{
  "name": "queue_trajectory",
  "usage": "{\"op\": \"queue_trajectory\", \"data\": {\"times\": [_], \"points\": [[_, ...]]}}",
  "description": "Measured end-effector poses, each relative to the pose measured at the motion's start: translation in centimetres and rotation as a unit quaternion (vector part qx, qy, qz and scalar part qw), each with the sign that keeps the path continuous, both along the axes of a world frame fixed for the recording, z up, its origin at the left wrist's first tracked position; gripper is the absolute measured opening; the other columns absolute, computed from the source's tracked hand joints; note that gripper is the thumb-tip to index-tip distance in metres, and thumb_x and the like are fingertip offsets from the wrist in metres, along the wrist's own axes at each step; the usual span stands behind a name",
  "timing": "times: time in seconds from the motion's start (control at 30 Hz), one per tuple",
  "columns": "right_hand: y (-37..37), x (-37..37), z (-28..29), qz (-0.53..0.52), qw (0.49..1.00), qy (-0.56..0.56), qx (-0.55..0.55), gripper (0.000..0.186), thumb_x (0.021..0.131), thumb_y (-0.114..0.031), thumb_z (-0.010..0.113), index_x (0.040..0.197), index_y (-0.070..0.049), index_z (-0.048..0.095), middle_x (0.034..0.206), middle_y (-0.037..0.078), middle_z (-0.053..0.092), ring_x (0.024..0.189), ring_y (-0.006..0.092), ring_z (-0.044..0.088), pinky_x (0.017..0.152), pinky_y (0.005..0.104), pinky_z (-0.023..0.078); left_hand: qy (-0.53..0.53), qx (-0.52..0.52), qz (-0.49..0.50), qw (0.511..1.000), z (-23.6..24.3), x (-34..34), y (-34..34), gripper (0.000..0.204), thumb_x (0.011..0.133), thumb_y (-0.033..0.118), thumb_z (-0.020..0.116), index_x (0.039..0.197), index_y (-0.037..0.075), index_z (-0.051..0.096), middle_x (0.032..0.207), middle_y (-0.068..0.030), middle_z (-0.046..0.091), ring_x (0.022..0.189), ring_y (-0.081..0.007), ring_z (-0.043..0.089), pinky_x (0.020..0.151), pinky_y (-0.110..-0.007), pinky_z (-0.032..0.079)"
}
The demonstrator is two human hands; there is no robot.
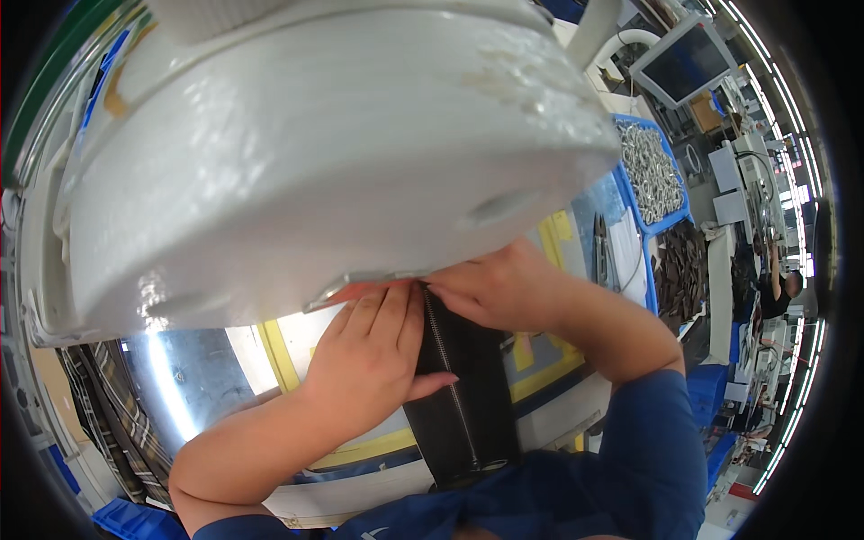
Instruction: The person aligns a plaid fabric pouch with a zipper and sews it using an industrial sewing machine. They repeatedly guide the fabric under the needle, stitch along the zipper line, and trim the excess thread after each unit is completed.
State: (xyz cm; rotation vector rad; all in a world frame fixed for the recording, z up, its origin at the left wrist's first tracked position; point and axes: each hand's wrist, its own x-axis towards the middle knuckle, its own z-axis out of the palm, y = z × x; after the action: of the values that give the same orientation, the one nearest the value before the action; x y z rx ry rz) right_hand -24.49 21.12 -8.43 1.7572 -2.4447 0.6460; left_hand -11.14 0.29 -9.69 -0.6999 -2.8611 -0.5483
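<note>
A large white sewing-machine head [342, 126] fills the upper middle, hiding part of my fingertips. Below it lies a black zippered piece [468, 396], its zip running lengthwise toward me. My left hand [369, 351] lies on its left side, fingers stretched forward beside the zip, thumb over the zip. Near the far end, my right hand [477, 283] has bent fingers pressing and gripping the piece's right side, fingertips partly hidden at the machine's lower edge. The work bed [184, 387] beneath is shiny metal, with strips of yellow tape [544, 369] around the piece.
To the right are blue trays of metal rings [648, 171] and dark pieces [679, 270], scissor-like tools [601, 252] and a screen [682, 58]. Striped fabric [112, 418] hangs at left, above a blue crate [126, 517]. Another person [778, 292] works at the far right.
</note>
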Motion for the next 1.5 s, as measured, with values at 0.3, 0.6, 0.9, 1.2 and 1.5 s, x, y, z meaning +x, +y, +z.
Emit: {"op": "queue_trajectory", "data": {"times": [0.3,0.6,0.9,1.2,1.5], "points": [[0.0,-0.1,-0.7,0.018,1.0,0.004,-0.01,0.021,0.084,-0.018,0.077,0.102,-0.007,0.077,0.119,0.005,0.077,0.111,0.0234,0.073,0.091,0.0386,0.058,0.002,-0.028,0.0,1.0,0.7,-0.8,-0.4,0.096,0.074,0.064,0.084,0.134,-0.008,0.065,0.145,-0.0248,0.063,0.12,-0.039,0.064,0.1,-0.048,0.049],[1.0,-0.2,0.1,0.015,0.997,-0.069,0.044,0.024,0.097,-0.022,0.065,0.109,-0.008,0.079,0.118,0.006,0.079,0.093,0.0288,0.078,0.076,0.045,0.063,-0.012,-0.067,0.005,0.998,1.3,-0.7,-0.5,0.103,0.07,0.072,0.083,0.137,-0.004,0.066,0.147,-0.02,0.064,0.115,-0.0328,0.063,0.095,-0.044,0.046],[-1.5,0.1,1.9,-0.025,0.982,-0.111,0.148,0.033,0.094,-0.02,0.065,0.122,-0.009,0.079,0.129,0.005,0.078,0.106,0.0293,0.077,0.087,0.0423,0.062,-0.018,-0.081,0.049,0.995,2.0,-0.9,-1.0,0.107,0.065,0.073,0.087,0.136,-0.005,0.066,0.143,-0.0203,0.067,0.112,-0.0325,0.067,0.096,-0.045,0.049],[-2.3,0.6,0.3,-0.028,0.994,-0.076,0.077,0.028,0.089,-0.012,0.061,0.109,-0.01,0.08,0.125,0.002,0.078,0.098,0.0306,0.077,0.081,0.0458,0.062,-0.046,-0.061,0.054,0.996,2.2,-0.9,-1.7,0.103,0.066,0.072,0.088,0.128,-0.007,0.066,0.138,-0.0251,0.069,0.104,-0.0352,0.071,0.099,-0.043,0.051],[-2.7,0.8,0.0,-0.018,0.993,-0.081,0.084,0.03,0.092,-0.014,0.062,0.118,-0.011,0.078,0.131,0.002,0.077,0.105,0.0264,0.077,0.081,0.0438,0.063,-0.084,-0.059,0.061,0.993,2.9,-1.0,-2.0,0.102,0.065,0.071,0.088,0.125,-0.009,0.066,0.132,-0.0263,0.07,0.105,-0.0367,0.072,0.1,-0.044,0.052]]}}
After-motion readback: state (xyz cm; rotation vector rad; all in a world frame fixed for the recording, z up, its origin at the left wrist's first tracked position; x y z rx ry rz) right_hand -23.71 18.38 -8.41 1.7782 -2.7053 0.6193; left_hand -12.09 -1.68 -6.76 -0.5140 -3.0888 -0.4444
